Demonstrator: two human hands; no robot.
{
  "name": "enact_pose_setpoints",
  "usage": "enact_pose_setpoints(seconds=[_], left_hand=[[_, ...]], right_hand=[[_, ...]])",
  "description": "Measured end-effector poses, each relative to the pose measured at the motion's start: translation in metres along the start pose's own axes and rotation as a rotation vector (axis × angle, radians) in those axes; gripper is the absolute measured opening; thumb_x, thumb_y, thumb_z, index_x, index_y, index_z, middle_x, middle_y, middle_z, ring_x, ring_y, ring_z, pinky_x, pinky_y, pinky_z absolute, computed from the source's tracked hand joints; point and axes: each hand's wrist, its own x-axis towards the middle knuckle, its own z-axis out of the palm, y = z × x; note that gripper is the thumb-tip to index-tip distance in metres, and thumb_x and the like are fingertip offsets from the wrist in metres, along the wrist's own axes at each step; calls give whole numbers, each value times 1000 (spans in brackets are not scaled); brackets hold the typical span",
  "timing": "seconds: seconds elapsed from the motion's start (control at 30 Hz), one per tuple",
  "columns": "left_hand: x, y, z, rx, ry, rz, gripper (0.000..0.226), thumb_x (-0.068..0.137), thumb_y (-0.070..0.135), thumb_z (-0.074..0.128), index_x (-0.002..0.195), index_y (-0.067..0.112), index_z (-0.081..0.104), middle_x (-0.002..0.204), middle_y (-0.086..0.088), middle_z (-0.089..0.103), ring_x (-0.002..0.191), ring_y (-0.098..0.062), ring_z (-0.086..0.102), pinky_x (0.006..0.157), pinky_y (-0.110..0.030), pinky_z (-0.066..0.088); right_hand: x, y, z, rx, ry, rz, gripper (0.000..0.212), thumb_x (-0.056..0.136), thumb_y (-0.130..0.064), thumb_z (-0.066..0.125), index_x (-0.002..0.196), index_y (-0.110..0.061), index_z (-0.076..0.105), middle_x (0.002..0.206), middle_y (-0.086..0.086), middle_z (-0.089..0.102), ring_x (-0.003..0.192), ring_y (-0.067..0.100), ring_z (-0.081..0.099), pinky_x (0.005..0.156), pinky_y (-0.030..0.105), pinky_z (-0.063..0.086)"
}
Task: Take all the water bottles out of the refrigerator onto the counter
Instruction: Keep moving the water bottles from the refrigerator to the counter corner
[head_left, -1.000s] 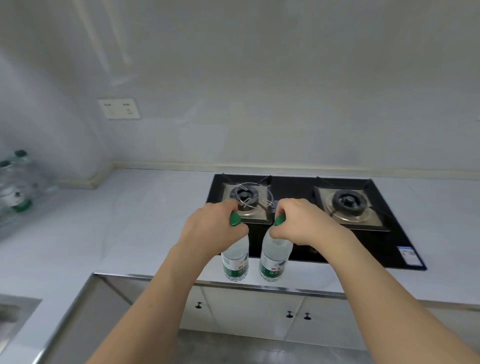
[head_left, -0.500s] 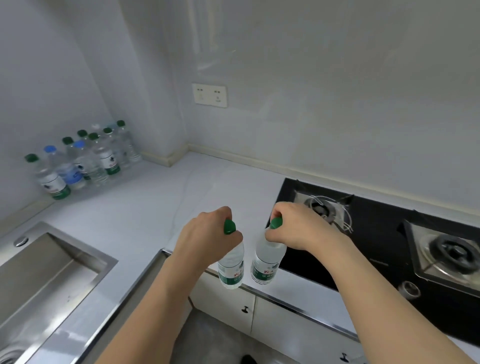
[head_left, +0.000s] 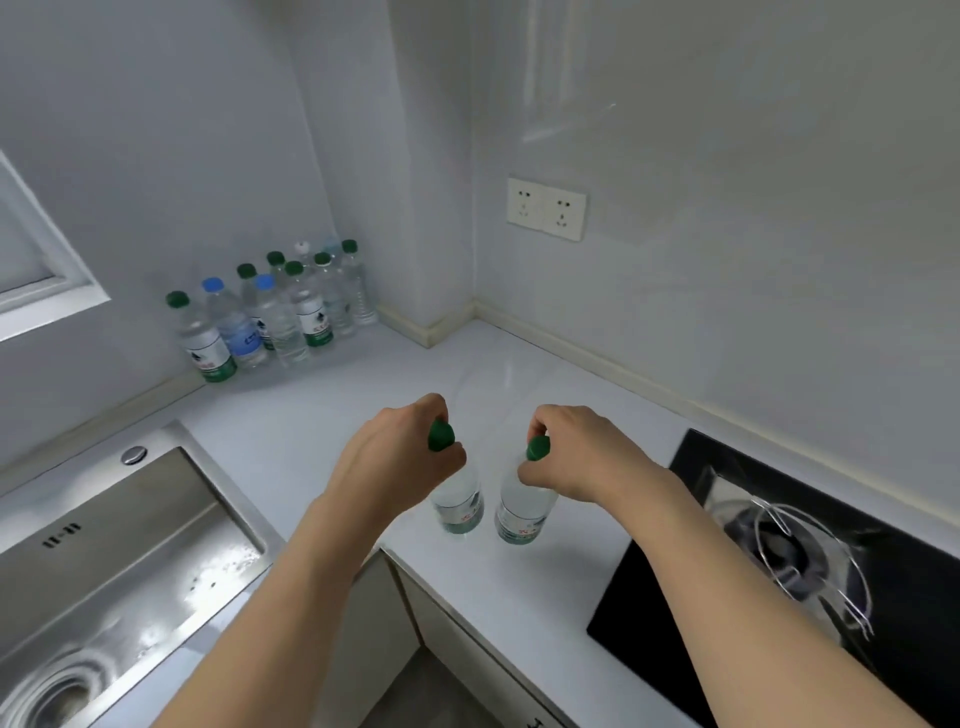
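My left hand (head_left: 400, 457) grips the neck of a clear water bottle with a green cap (head_left: 460, 506). My right hand (head_left: 576, 457) grips the neck of a second green-capped bottle (head_left: 522, 512). Both bottles hang upright side by side above the white counter (head_left: 332, 415), near its front edge. Whether their bases touch the counter I cannot tell. Several more water bottles (head_left: 270, 317) with green and blue caps stand in a cluster against the wall at the back left corner. The refrigerator is out of view.
A steel sink (head_left: 119, 566) fills the lower left. A black gas hob (head_left: 795, 551) with a burner lies at the right. A double wall socket (head_left: 546, 209) sits above the counter corner. White cabinet fronts (head_left: 467, 649) run below the counter edge.
The view has swung left from the hob toward the counter corner. Both hands have carried their bottles along, from over the cabinet fronts to over the counter between sink and hob.
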Motion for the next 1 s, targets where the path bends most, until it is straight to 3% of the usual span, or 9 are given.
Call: enact_pose_setpoints(seconds=[0.23,0.67,0.8,1.0], left_hand=[[61,-59,-13,-23,15,-54,14,85,37,57,93,28,49,75,4,58,64,-16,56,50,-26,44],[183,-231,-49,-30,53,-195,17,82,39,58,93,30,49,79,3,61,68,-20,59,60,-31,54],[210,-282,-59,5,84,-220,17,82,36,58,96,28,51,76,3,60,68,-22,58,57,-28,48],[245,-352,-73,31,127,-271,14,81,31,55,93,26,50,71,1,56,67,-27,55,51,-28,39]], right_hand=[[80,-45,6,-8,-29,-74,24,76,-29,66,95,-20,55,98,-5,56,81,18,55,61,27,43],[262,-175,54,-62,-101,-185,21,78,-25,63,96,-20,53,102,-5,53,88,19,52,62,28,39],[312,-211,74,-45,-146,-231,21,77,-24,64,96,-20,54,100,-3,52,87,18,52,61,28,38],[377,-266,107,-68,-202,-325,25,77,-23,64,100,-20,55,106,-3,52,94,18,52,73,29,43]])
